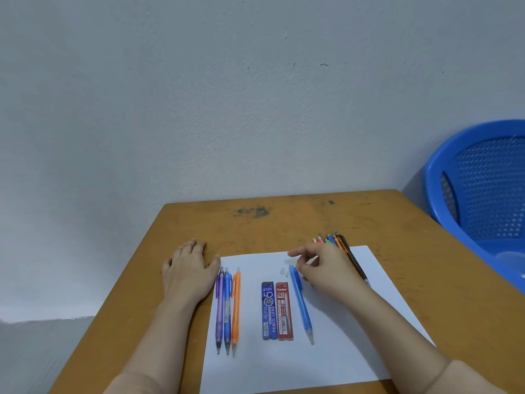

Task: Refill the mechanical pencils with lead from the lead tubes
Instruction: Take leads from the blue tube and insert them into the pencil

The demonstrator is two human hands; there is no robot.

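Pencils, mechanical, four counted: purple pencil (219, 308), blue pencil (227, 308) and orange pencil (236, 308) close side by side at the left of the paper (341, 351), tips toward the body; light blue pencil (301, 304) alone, just right of the tubes. Two lead tubes, touching flank to flank between the groups: blue tube (268, 311) and red tube (285, 312), held by neither of the hands. Two small pale bits (282, 271) just beside the back end of the light blue pencil, likely its cap and eraser. Left hand (189, 268) flat on the counter (284, 220), fingers relaxed, thumb at the paper's corner. Right hand (326, 273) over that back end, fingers loosely curled, forefinger stretched out; impossible to tell whether pinching anything. Step in hand, by the look of it: opening the light blue pencil. Next, probably: lifting a tube, uncapping it, feeding lead into the barrel, with a fine pinch and a steadied pencil. Also one bundle of coloured pencils (329, 239) behind the right hand, number unclear, and one blue basket (483, 189).
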